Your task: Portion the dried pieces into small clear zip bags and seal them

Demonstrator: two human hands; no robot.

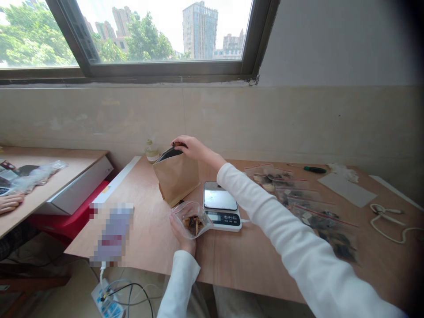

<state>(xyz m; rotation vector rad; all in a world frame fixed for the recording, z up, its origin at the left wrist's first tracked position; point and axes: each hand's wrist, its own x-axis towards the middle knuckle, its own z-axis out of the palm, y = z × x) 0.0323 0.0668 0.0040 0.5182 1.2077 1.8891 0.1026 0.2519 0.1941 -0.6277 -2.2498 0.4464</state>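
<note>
My left hand [182, 234] is wrapped around a clear zip bag [179, 213] with its mouth open. Dried brown pieces [193, 224] lie inside it. My right hand [192, 147] is at the open top of a standing brown paper pouch [179, 179], its fingers closed on a small brown dried piece [180, 145]. The pouch's dark inside shows beneath those fingers. Just right of the clear bag sits a white digital scale [220, 201] with a shiny plate; its front left corner is partly behind the bag.
Several filled zip bags [331, 234] lie to the right under my forearm. Beyond them are a green-handled screwdriver [314, 169], white paper [346, 190] and a cord [380, 223]. A bottle [152, 152] stands behind the pouch. Another person's hand [11, 202] rests on the left table [82, 154].
</note>
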